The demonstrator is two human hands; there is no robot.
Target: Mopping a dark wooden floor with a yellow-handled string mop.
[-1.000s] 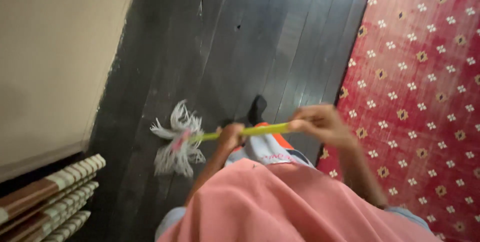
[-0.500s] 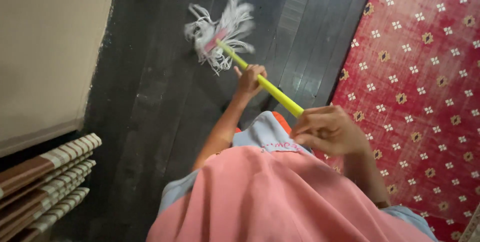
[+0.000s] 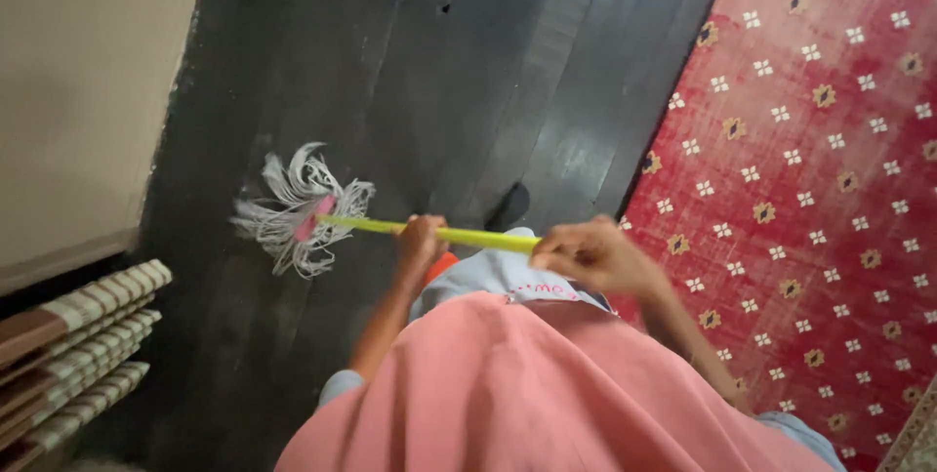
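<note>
Both my hands are on the mop's yellow-green handle [image 3: 468,235]. My left hand [image 3: 420,243] is closed round the shaft partway down; my right hand [image 3: 586,252] is wrapped over the upper end, fingers curled shut on it, near my waist. The handle lies nearly level across the view, running left from my body.

The white string mop head [image 3: 298,208], with its pink collar, rests on the dark plank floor [image 3: 439,91], low and to the left, near the pale wall [image 3: 88,91]. Half a second ago it lay farther up the boards and more to the centre, with the handle angled steeply away from me; it has since swung back leftward and closer, much as it lay a second ago. I judge this to be one pass of a side-to-side stroke over the same strip of boards.

Whether the strings press flat on the wood cannot be settled; the head is somewhat blurred.

The red patterned carpet [image 3: 810,140] lies to the right, well apart from the mop head. Striped folded mats [image 3: 78,335] sit at lower left.
</note>
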